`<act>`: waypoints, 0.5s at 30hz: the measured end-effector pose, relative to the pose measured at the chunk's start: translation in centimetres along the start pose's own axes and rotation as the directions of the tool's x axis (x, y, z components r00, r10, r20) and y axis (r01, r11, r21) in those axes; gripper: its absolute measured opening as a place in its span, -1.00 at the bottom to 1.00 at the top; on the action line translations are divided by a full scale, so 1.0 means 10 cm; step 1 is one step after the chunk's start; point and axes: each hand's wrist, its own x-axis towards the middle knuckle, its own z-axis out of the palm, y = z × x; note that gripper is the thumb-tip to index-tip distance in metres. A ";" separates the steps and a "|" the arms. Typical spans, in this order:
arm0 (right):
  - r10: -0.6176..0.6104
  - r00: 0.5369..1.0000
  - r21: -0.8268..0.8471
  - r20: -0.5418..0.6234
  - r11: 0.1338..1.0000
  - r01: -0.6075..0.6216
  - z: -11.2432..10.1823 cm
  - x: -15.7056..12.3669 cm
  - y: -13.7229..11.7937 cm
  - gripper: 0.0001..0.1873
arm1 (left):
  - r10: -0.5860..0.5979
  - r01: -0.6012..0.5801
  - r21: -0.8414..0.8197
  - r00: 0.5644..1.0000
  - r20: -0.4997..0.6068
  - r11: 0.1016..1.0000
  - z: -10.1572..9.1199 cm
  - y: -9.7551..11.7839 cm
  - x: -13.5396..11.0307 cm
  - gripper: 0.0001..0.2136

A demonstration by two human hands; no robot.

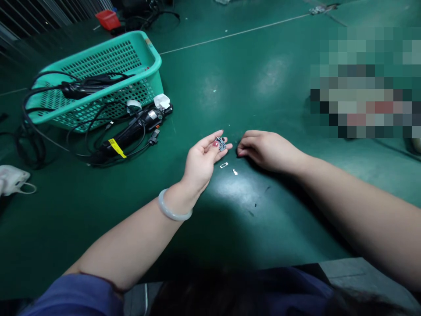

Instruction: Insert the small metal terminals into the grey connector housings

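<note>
My left hand (203, 159) lies palm up on the green table (230, 79), thumb and fingertips pinching a small grey metal part (220, 143). My right hand (265, 148) rests palm down just to its right, fingers curled onto the table surface; whether anything is under them is hidden. Two tiny pieces lie on the table between and below the hands: a small white rectangular frame (224, 165) and a tiny white bit (235, 172). A pale bangle (171, 210) circles my left wrist.
A teal plastic basket (108, 74) lies tilted at the left with black cables in it. A black handheld tool with a yellow label (131, 131) and tangled cords lies beside it. A white mask (13, 180) sits at the far left edge. A red bin (108, 19) stands far back.
</note>
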 end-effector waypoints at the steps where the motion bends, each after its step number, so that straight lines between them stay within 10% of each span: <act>1: -0.012 1.000 -0.034 0.002 0.999 0.012 0.02 0.01 -0.01 -0.79 | 0.005 -0.005 -0.001 1.000 0.006 1.000 0.00 0.00 0.00 -0.76; 10: -0.055 0.951 0.234 -0.305 0.963 0.131 -0.03 0.03 -0.18 -0.83 | -0.098 0.095 0.033 0.991 0.094 0.995 0.02 0.03 0.00 -0.76; 15: -0.130 0.959 0.280 -0.252 0.939 0.201 -0.03 0.04 -0.19 -0.86 | -0.175 0.178 -0.001 0.972 0.160 0.984 0.03 0.08 -0.02 -0.80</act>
